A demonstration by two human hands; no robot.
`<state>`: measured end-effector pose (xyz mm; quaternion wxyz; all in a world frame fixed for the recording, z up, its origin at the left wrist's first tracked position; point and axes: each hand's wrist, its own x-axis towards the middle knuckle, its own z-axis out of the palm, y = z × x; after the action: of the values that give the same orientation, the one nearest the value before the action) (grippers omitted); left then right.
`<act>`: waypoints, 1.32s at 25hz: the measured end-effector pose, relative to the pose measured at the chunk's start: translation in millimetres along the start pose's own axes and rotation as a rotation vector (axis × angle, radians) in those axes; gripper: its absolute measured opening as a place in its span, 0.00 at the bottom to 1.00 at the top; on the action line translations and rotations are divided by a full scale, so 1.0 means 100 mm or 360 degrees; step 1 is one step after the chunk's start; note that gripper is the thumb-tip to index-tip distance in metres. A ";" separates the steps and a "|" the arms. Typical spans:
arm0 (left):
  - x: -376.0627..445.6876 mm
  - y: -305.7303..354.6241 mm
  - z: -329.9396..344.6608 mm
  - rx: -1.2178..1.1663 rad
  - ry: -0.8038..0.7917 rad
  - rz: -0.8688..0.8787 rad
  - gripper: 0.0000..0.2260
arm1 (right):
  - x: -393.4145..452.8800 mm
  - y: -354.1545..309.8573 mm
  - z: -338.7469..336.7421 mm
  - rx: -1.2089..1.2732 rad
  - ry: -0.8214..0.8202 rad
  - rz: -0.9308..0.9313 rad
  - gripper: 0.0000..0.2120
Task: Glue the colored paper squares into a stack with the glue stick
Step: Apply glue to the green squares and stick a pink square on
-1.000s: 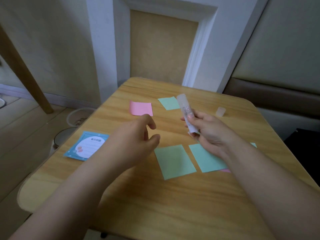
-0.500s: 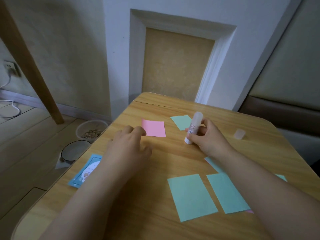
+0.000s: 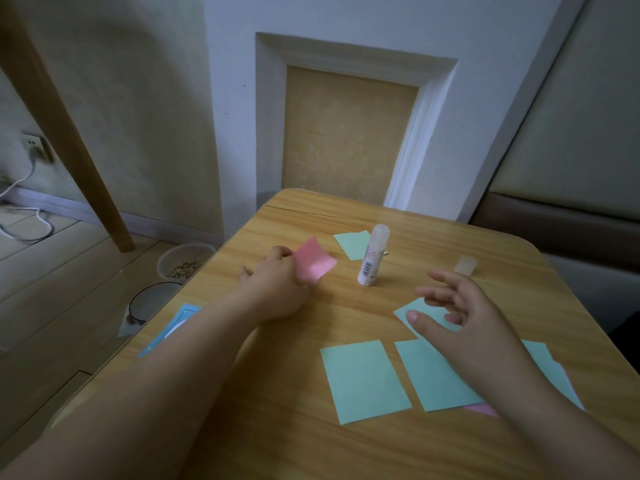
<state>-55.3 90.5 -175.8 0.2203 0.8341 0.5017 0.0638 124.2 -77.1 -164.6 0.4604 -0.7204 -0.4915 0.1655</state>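
Glue stick (image 3: 373, 258) stands upright and uncapped on the counter (image 3: 277, 427), free of both hands, with its cap (image 3: 465, 265) lying well apart to the right. Your left hand (image 3: 277, 285) pinches the pink square (image 3: 314, 260) by its near edge and has it tilted up off the wood. Your right hand (image 3: 460, 317) hovers with fingers spread and holding nothing above a green square (image 3: 420, 315). Two more green squares (image 3: 363, 379) lie flat near you, another (image 3: 353, 242) sits just behind the stick, and a pink corner (image 3: 481, 408) peeks out under your right forearm. Watch that forearm: I judge a sweep could drag the loose sheets out of line. The upright stick is likely to topple if either hand brushes it, and exposed glue may dry.
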 end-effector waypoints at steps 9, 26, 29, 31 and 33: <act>-1.13 0.26 -0.11 -0.1176 0.0556 0.0291 0.07 | -0.37 -0.28 0.00 0.0066 -0.0310 0.0024 0.21; -1.51 -0.10 0.51 0.0104 0.0397 0.0745 0.14 | -0.42 0.04 0.16 0.0402 -0.0287 0.0363 0.05; -1.50 -0.11 0.52 0.0194 0.0407 0.0735 0.18 | -0.38 0.04 0.15 0.0329 -0.0145 0.0253 0.07; -1.49 -0.11 0.52 0.0229 0.0394 0.0707 0.20 | -0.37 -0.01 0.16 0.0331 -0.0108 0.0215 0.07; -1.48 -0.09 0.52 0.0238 0.0358 0.0686 0.21 | -0.36 -0.05 0.19 0.0402 -0.0127 0.0227 0.07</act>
<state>-118.4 -49.7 -209.2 0.0821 0.9234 0.3369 0.1646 91.3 -98.2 -178.2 0.5148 -0.6827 -0.4322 0.2867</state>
